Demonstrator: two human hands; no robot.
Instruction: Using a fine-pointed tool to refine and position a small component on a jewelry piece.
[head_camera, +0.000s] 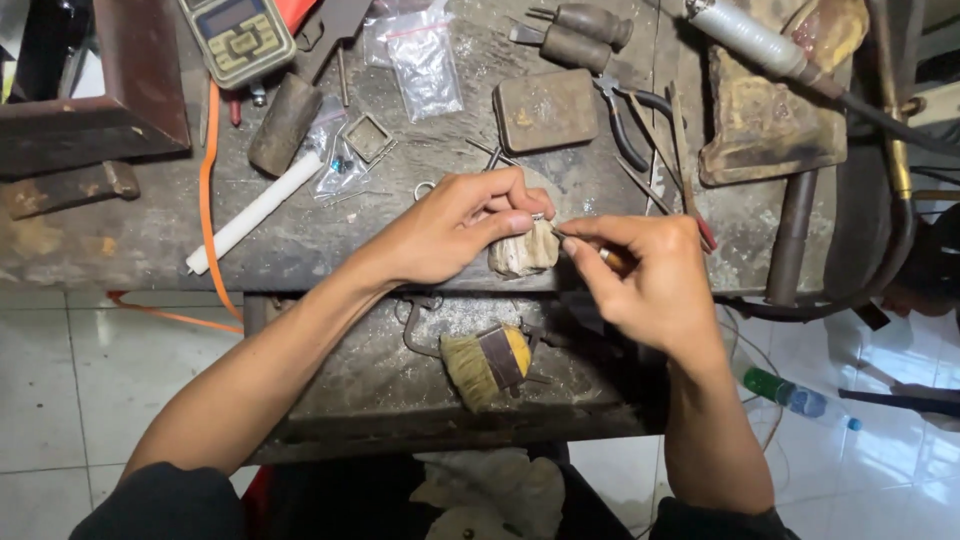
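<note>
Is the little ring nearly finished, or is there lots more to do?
Done: a small silvery ring already looks formed. In hand: the left hand pinches it on a worn wooden peg, and the right hand works at it with a thin tool, too small to identify. Left: hard to tell; the pliers and brush lie unused, so it is probably not finished.

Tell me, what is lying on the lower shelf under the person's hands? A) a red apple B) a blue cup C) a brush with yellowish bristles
C: a brush with yellowish bristles lies on the lower shelf, below the left hand and right hand.
</note>
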